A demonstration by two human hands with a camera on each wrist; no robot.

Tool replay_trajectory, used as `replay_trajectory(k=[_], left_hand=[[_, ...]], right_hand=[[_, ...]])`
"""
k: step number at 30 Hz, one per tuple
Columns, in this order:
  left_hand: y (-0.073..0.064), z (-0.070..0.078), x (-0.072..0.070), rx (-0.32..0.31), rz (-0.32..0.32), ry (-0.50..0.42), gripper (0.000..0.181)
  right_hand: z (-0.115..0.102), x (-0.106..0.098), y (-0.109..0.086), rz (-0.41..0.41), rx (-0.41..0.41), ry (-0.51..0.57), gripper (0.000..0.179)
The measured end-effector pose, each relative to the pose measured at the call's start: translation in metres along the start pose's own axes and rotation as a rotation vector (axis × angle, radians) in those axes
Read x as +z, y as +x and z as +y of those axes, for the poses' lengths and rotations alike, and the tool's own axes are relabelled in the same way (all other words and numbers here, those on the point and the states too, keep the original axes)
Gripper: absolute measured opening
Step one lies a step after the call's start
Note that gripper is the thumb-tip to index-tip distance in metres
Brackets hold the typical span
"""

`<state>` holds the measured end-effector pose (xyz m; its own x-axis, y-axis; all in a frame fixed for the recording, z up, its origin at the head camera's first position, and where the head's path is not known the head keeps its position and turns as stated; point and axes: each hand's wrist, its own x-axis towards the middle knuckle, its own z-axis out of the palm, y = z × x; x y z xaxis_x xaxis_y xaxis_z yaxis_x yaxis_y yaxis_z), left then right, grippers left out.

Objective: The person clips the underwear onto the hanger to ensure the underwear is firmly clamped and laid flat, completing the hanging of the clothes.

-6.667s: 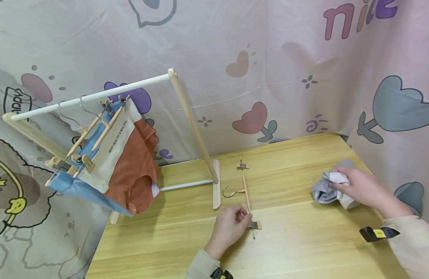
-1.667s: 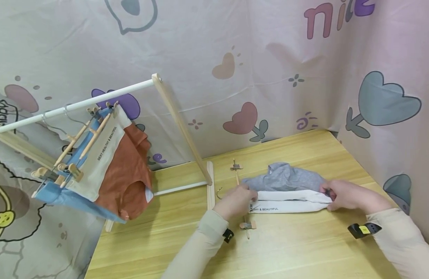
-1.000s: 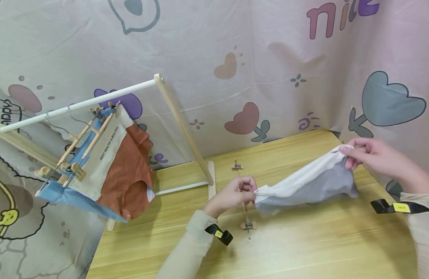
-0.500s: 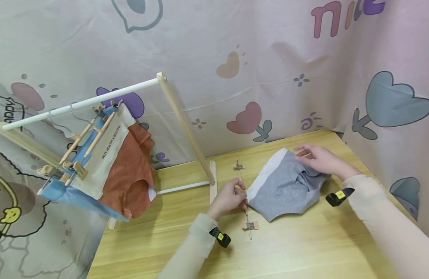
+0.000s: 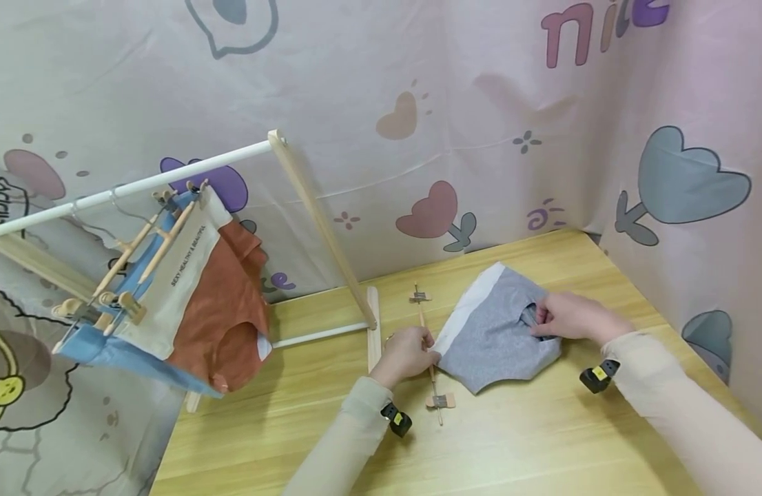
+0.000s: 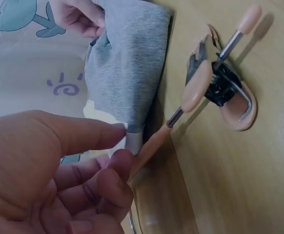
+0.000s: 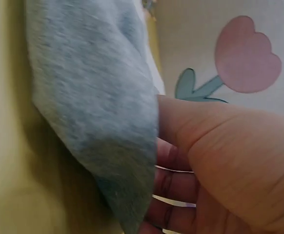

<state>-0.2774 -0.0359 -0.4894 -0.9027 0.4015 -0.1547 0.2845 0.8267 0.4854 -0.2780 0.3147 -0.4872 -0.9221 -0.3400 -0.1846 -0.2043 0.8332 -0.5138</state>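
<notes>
A pair of grey underpants with a white waistband lies spread on the table, waistband toward the left. My left hand pinches the near corner of that waistband between thumb and finger, just above the hanger. At the leg opening on the right, my right hand holds the fabric edge; the cloth hides some of its fingertips in the right wrist view. A wooden clip hanger lies under my left hand, its near clip plain in the left wrist view. My left hand covers part of the hanger's middle.
To the left stands a wooden rack with a white top bar. Rust-and-cream underpants and blue underpants hang from it on clip hangers. A patterned curtain borders the wooden table.
The grey underpants went from a crumpled bundle at the right to lying spread beside the hanger. Lately my right hand has come down from the far edge to the leg opening.
</notes>
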Motion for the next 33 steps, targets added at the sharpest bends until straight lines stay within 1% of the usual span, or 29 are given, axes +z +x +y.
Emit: replay_trajectory(k=[2, 5, 8, 9, 10, 13, 15, 18, 20, 23, 24, 26, 30, 33], left_hand=[[-0.001, 0.0, 0.0, 0.012, -0.004, 0.014, 0.016], [-0.006, 0.001, -0.001, 0.049, -0.036, -0.015, 0.019], [-0.011, 0.002, -0.003, 0.108, -0.073, -0.058, 0.021], [-0.013, 0.002, -0.003, 0.131, -0.085, -0.07, 0.021], [-0.016, 0.003, -0.004, 0.157, -0.091, -0.077, 0.022], [-0.022, 0.004, -0.004, 0.236, -0.114, -0.081, 0.023], [-0.025, 0.005, -0.004, 0.28, -0.122, -0.077, 0.022], [-0.03, 0.007, -0.002, 0.334, -0.108, -0.084, 0.021], [-0.033, 0.008, -0.001, 0.353, -0.07, -0.09, 0.02], [-0.036, 0.009, 0.001, 0.35, -0.005, -0.109, 0.02], [-0.038, 0.009, 0.002, 0.343, 0.01, -0.12, 0.021], [-0.04, 0.009, 0.002, 0.357, 0.039, -0.131, 0.021], [-0.043, 0.008, 0.004, 0.4, 0.034, -0.174, 0.019], [-0.044, 0.006, 0.008, 0.417, 0.018, -0.197, 0.016]], right_hand=[[0.001, 0.004, 0.002, -0.002, 0.009, -0.023, 0.031], [0.003, 0.007, 0.005, 0.017, 0.013, -0.046, 0.028], [0.004, 0.006, 0.006, 0.047, 0.009, -0.044, 0.02], [0.005, 0.005, 0.007, 0.06, 0.007, -0.047, 0.02], [0.004, 0.004, 0.008, 0.071, 0.009, -0.044, 0.025], [0.003, 0.0, 0.011, 0.084, 0.026, -0.042, 0.053], [0.003, -0.001, 0.014, 0.092, 0.029, -0.042, 0.064], [0.002, -0.002, 0.018, 0.121, 0.008, -0.013, 0.064], [0.001, -0.002, 0.021, 0.145, -0.015, 0.021, 0.062], [0.001, 0.001, 0.025, 0.157, -0.064, 0.091, 0.063], [0.0, 0.002, 0.027, 0.154, -0.079, 0.116, 0.066], [-0.002, 0.004, 0.03, 0.142, -0.095, 0.18, 0.074], [-0.006, 0.008, 0.038, 0.127, -0.086, 0.286, 0.09], [-0.011, 0.006, 0.042, 0.117, -0.059, 0.363, 0.097]])
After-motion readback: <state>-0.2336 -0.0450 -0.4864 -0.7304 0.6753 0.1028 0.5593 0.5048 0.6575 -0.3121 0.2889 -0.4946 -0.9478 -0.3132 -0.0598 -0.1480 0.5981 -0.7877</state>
